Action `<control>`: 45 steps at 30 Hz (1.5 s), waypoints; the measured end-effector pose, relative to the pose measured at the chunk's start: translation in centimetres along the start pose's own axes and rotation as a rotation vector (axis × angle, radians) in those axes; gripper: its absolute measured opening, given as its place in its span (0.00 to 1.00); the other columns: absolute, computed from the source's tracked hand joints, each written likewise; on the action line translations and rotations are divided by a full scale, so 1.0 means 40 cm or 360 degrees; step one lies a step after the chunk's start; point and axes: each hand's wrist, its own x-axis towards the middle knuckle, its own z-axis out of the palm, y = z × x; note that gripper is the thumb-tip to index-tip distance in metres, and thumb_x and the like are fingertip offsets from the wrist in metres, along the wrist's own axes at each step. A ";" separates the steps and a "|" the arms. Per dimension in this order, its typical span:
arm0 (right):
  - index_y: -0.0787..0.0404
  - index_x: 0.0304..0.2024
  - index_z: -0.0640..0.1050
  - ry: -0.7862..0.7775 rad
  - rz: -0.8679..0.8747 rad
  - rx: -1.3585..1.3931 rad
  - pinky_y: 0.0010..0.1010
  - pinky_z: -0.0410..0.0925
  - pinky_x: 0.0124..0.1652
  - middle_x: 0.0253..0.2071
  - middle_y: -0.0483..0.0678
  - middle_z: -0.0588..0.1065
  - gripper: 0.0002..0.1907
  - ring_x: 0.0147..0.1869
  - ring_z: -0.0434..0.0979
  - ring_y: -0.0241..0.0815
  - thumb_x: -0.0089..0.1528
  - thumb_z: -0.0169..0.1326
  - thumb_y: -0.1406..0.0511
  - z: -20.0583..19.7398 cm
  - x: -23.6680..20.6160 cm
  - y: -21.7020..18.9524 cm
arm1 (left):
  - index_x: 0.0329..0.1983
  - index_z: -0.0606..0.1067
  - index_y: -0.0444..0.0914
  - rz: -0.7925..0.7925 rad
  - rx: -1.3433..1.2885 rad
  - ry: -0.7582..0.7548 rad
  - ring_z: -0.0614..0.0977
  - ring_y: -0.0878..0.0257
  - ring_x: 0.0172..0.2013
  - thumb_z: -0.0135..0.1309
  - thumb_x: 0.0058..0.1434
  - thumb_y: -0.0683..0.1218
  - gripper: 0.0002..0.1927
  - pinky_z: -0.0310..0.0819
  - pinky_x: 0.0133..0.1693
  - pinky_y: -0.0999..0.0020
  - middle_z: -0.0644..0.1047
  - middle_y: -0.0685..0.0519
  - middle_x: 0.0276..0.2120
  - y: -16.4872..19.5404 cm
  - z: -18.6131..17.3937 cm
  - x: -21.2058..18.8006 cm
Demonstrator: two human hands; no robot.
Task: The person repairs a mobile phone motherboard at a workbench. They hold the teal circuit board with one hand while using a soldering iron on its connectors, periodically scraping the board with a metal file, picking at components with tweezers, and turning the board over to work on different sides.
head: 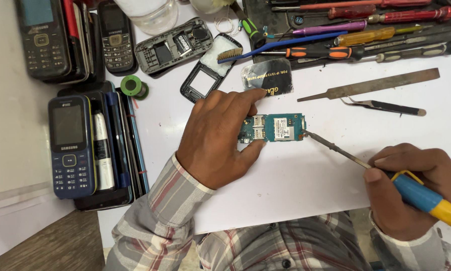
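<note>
Small blue-green phone circuit board: flat on the white table surface, near centre. Pinned at its left end between thumb and forefinger of the left hand; forefinger along the upper edge, thumb at the lower edge, remaining fingers curled together.

Soldering iron with blue-and-yellow plastic handle and thin metal shaft: gripped in the right hand, fingers wrapped tight round the handle, forefinger extended along it. Tip touching the right edge of the board.

Dark-blue keypad phone: lying face up at left, atop a stack of dark phone parts.
Black keypad phone: upper left, face up.
Opened grey phone housing: above the left hand.
Black empty phone frame: just beside the housing, a blue-handled brush resting across its upper end.
Green solder spool: between the phones.
Flat metal file and metal tweezers: upper right, well apart from the board.
Row of coloured screwdrivers: top edge, on a dark mat.
</note>
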 end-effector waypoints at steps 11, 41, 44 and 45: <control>0.67 0.46 0.71 -0.0011 0.0101 0.0011 0.20 0.69 0.33 0.36 0.56 0.78 0.11 0.32 0.78 0.34 0.66 0.60 0.73 0.008 0.003 -0.035 | 0.65 0.68 0.39 0.0095 -0.0070 0.0021 0.75 0.52 0.53 0.68 0.50 0.47 0.39 0.63 0.55 0.55 0.78 0.52 0.48 0.002 0.012 0.005; 0.65 0.42 0.71 -0.0112 0.0100 -0.0096 0.22 0.72 0.35 0.36 0.54 0.78 0.11 0.35 0.81 0.35 0.62 0.61 0.72 0.014 0.016 -0.061 | 0.65 0.69 0.40 0.0132 -0.0088 0.0013 0.77 0.57 0.51 0.67 0.54 0.44 0.35 0.64 0.55 0.56 0.80 0.57 0.46 0.011 0.037 0.006; 0.65 0.43 0.71 -0.0105 0.0153 -0.0105 0.23 0.72 0.36 0.38 0.55 0.78 0.11 0.36 0.80 0.35 0.62 0.61 0.72 0.017 0.017 -0.069 | 0.65 0.69 0.39 0.0136 -0.0089 0.0012 0.77 0.57 0.51 0.67 0.54 0.44 0.35 0.64 0.55 0.56 0.80 0.57 0.46 0.011 0.037 0.007; 0.65 0.42 0.71 -0.0116 0.0173 -0.0108 0.23 0.72 0.36 0.37 0.54 0.78 0.12 0.36 0.80 0.36 0.61 0.61 0.72 0.016 0.018 -0.070 | 0.65 0.69 0.39 0.0139 -0.0088 0.0013 0.77 0.56 0.51 0.67 0.54 0.44 0.35 0.63 0.55 0.56 0.80 0.57 0.46 0.011 0.037 0.007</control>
